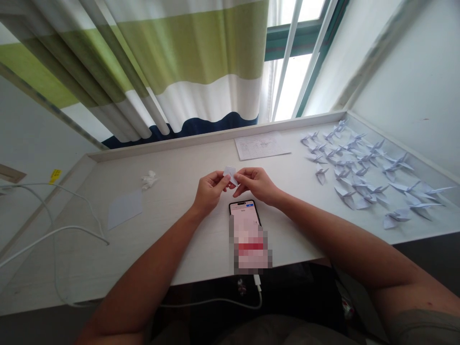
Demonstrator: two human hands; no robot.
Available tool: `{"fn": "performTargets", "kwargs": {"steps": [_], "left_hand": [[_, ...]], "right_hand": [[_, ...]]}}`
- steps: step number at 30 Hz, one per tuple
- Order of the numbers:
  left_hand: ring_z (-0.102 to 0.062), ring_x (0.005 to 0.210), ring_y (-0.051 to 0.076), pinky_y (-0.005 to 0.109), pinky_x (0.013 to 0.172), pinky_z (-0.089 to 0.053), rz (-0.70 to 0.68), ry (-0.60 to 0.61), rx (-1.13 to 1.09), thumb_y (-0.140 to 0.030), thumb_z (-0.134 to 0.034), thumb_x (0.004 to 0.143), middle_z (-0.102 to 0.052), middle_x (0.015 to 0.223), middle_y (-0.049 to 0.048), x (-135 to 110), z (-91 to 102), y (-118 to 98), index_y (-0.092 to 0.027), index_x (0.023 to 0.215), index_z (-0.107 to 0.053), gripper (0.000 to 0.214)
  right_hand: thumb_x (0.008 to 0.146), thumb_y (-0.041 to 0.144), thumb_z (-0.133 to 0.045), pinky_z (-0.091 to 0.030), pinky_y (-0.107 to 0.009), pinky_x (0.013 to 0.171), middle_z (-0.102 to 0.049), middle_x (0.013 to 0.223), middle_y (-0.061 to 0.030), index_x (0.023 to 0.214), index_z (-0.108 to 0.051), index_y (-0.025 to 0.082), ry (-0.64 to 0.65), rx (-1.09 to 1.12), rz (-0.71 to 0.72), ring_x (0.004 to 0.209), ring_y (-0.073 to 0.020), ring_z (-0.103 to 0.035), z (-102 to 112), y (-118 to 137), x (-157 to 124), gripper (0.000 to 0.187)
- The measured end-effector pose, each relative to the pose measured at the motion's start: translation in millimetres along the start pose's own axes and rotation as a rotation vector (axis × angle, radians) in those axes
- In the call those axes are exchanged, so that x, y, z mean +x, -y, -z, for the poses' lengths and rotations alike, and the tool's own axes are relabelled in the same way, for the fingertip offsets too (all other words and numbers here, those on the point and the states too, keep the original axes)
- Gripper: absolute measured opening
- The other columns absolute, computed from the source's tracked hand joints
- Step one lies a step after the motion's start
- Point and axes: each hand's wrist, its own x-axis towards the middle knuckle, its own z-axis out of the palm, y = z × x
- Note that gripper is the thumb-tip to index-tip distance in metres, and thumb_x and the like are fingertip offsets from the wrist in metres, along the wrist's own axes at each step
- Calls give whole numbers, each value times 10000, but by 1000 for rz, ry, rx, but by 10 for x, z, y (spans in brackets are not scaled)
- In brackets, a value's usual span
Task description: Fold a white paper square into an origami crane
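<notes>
Between both hands, above the middle of the white table, is a small folded piece of white paper (229, 171). My left hand (212, 189) pinches its left side with the thumb on top. On the right side, my right hand (257, 183) grips the paper's edge between thumb and fingers. Just below the hands lies a phone (245, 211), screen up and partly pixelated. Many folded paper cranes (359, 163) stand in a cluster on the right part of the table.
A printed sheet (262, 145) lies at the back of the table (179, 167). At the left are a crumpled white tissue (149, 179), a flat paper sheet (125, 209) and a looping white cable (89, 230). A charging plug (257, 282) hangs at the front edge. Curtains (201, 52) hang behind.
</notes>
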Motion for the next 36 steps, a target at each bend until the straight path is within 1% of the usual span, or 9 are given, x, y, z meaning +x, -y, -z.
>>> {"fn": "performTargets", "kwargs": {"steps": [9,14,17,20,24,26,28,33,36], "left_hand": [[-573,585,118,258,596,-500,37,-21,62,-595,-802,854,-656,642,6,26,24,67,-164,787,-729,442],[-673,706,143,255,625,-527,62,31,-16,-510,-899,760,-734,799,14,41,7,117,-165,992,-696,463],[-710,750,162,258,640,-527,87,60,-49,-454,-916,749,-743,796,5,37,-10,146,-177,1069,-644,503],[-708,730,161,272,662,-528,92,58,-59,-429,-903,768,-749,776,7,33,-12,165,-174,1082,-618,495],[-680,715,148,287,694,-530,34,35,-38,-407,-889,782,-736,778,6,30,-2,158,-164,1084,-640,461],[-665,714,142,289,704,-526,-1,36,-7,-392,-875,800,-714,772,-3,22,-2,139,-164,1089,-657,428],[-665,731,142,289,721,-522,-22,42,25,-362,-857,822,-700,773,-9,9,-4,113,-169,1110,-657,400],[-657,739,139,285,738,-509,-22,60,72,-299,-819,853,-687,762,-22,-9,1,89,-174,1160,-627,383],[-656,739,141,290,740,-517,-12,59,66,-312,-823,846,-691,768,-17,5,15,129,-173,1159,-635,390]], "right_hand": [[815,597,-847,-651,-302,641,-765,728,-64,768,-680,163,6,-117,-16,623,-158,-748,25,-66,33,468],[782,607,-863,-612,-282,573,-729,657,-29,734,-665,178,-71,-160,38,561,-137,-689,56,-66,54,475],[793,642,-842,-614,-296,594,-738,685,-37,753,-666,179,-77,-122,66,581,-139,-688,63,-72,62,497],[818,628,-823,-593,-304,579,-724,691,-18,844,-639,190,-79,-163,85,579,-145,-685,57,-85,56,476],[812,458,-864,-559,-306,557,-673,764,58,1130,-532,240,-176,-248,168,570,-154,-695,45,-73,30,509],[814,395,-862,-582,-327,603,-682,892,44,1256,-486,263,-190,-276,209,616,-157,-719,47,-59,20,595],[839,383,-836,-601,-345,647,-690,995,13,1299,-491,267,-166,-299,235,654,-157,-733,55,-55,19,586],[894,431,-775,-599,-340,652,-701,1045,-24,1144,-623,231,-148,-303,279,700,-160,-755,82,-104,53,354],[885,446,-788,-611,-362,688,-738,1003,-31,1108,-667,220,-168,-316,282,721,-176,-767,95,-134,74,340]]}}
